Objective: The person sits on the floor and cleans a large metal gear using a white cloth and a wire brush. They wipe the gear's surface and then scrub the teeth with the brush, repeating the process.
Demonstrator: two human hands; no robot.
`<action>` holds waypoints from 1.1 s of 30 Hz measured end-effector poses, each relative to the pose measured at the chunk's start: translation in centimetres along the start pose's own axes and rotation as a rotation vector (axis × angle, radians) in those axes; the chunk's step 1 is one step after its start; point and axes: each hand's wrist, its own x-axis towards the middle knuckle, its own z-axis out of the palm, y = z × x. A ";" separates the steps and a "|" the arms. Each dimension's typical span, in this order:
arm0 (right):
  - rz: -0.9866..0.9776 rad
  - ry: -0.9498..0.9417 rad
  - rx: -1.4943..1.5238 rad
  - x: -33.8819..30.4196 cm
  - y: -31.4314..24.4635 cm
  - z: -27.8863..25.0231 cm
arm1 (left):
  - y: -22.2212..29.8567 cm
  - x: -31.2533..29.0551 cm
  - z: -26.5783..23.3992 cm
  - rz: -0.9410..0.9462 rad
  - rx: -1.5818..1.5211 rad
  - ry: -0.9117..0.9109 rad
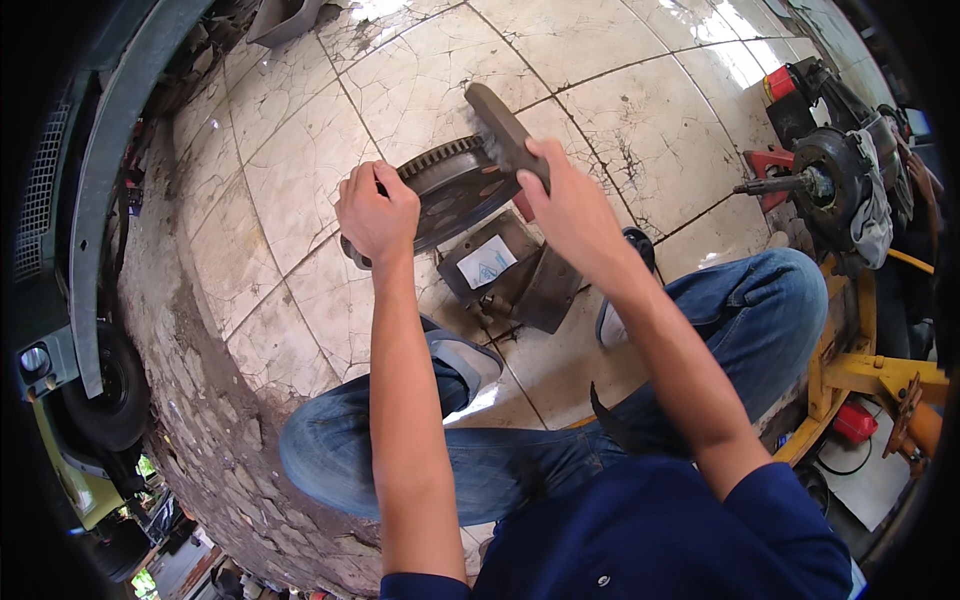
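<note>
- Your left hand [380, 208]: fingers clamped on the near-left rim of the toothed wheel [455, 198], which lies to its right.
- Your right hand [572, 205], the nearer to the brush [508, 132]: closed round its handle; long axis runs away and leftward from that hand, bristles at the wheel's teeth.

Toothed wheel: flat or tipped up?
Tipped up: the toothed wheel slants its holed face toward the camera, teeth showing along the far edge, left hand at its left side. Support underneath: cannot tell.
</note>
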 end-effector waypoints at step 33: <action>0.002 -0.028 0.068 -2.6 -1.7 1.4 | -2.9 -1.1 -2.0 -0.101 -0.115 -0.074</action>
